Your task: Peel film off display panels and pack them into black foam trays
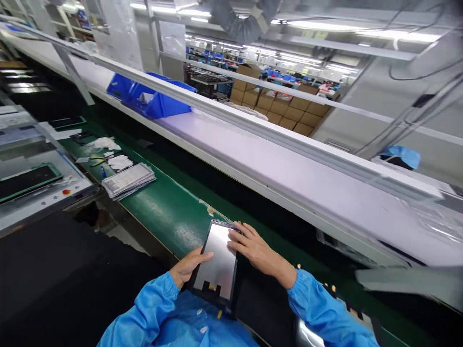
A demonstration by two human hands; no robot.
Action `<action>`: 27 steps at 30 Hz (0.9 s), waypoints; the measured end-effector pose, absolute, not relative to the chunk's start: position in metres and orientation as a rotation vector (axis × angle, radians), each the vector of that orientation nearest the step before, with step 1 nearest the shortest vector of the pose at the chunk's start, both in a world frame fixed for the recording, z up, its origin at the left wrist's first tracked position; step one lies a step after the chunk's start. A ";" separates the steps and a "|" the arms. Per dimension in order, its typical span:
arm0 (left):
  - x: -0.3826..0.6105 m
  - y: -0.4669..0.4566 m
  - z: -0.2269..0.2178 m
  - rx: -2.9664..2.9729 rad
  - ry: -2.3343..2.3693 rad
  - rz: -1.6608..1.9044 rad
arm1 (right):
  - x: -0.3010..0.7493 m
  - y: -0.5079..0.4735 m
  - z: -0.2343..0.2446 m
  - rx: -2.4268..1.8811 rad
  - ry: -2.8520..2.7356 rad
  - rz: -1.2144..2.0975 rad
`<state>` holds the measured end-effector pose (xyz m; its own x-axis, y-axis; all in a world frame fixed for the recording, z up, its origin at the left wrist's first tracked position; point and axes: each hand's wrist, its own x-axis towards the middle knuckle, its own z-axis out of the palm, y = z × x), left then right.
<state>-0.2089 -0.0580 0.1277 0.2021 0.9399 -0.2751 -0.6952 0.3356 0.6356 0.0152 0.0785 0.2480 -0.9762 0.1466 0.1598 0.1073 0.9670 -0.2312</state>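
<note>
A tablet screen panel [218, 255], with a silvery back and black edges, is tilted in front of my body. My left hand [191, 265] grips its left edge, thumb lying over the silvery face. On the upper right edge rests my right hand [255, 248], fingers over the face; its thumb is hidden, apparently under the panel. A small orange connector [212, 287] between black patches shows near the panel's lower end. Both arms are in blue sleeves.
A green bench [162, 212] runs behind the panel. To the left lie a stack of flat panels [129, 180], yellow-handled pliers [97, 161] and white scraps [120, 163]. Blue bins [159, 99] stand on the raised white shelf [253, 154]. A machine with a red button [66, 192] is at left.
</note>
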 end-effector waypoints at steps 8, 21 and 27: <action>-0.143 -0.064 0.137 0.426 0.821 1.173 | 0.062 -0.057 0.126 -1.426 -1.907 0.929; -0.046 -0.048 0.117 0.581 0.914 0.946 | 0.126 -0.119 0.073 -1.622 -1.391 0.618; -0.010 -0.038 0.095 0.660 0.968 1.060 | 0.161 -0.126 0.082 -1.599 -1.369 0.444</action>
<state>-0.0099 -0.0376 0.0953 0.1666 0.9293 -0.3297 -0.4126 0.3694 0.8327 0.1605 -0.1263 0.0824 0.3069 0.9049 0.2949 0.5598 0.0790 -0.8249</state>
